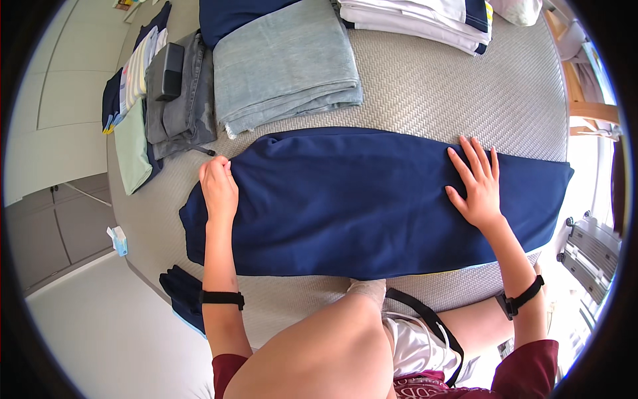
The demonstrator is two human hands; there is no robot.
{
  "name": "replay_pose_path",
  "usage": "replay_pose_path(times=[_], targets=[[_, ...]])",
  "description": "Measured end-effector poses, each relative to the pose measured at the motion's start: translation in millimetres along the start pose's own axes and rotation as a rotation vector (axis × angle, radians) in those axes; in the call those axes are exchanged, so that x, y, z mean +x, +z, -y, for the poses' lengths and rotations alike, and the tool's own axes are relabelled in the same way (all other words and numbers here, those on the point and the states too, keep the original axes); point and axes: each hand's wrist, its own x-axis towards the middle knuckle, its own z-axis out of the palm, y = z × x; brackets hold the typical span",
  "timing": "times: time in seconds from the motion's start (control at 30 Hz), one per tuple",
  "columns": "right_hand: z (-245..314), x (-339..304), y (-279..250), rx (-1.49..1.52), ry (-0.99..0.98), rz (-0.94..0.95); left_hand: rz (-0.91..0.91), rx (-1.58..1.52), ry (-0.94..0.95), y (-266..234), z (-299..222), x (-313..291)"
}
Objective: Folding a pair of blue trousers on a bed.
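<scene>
A long dark blue garment (359, 206) lies spread across the bed in front of me, folded lengthwise; its exact kind does not show. Near its upper left edge, my left hand (219, 187) is closed, the fingers curled and pinching the cloth. My right hand (476, 186) lies flat on the right part of the garment with its fingers spread. The cloth looks mostly smooth, with some soft wrinkles and a raised fold along the upper left edge.
Beyond the garment are folded pale blue jeans (282, 73), folded grey jeans (199, 100) with a black case (169, 72) on top, and stacked white clothes (419, 30). A pale green folded cloth (133, 149) is at left. A dark bundle (181, 296) lies by my left forearm.
</scene>
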Motion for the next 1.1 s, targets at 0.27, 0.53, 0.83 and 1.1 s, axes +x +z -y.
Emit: replay_pose_path(times=[0.27, 0.53, 0.83, 1.1], targets=[[0, 0, 0, 0.0, 0.001, -0.001, 0.073, 0.262, -0.07, 14, 12, 1], [3, 2, 0, 0.004, 0.002, -0.007, -0.111, 0.613, -0.433, 6, -7, 7], [0, 1, 0, -0.009, 0.001, -0.012, 0.201, -0.043, 0.11, 16, -106, -9], [0, -1, -1, -0.001, 0.012, -0.015, 0.311, 0.061, 0.067, 15, -108, 3]])
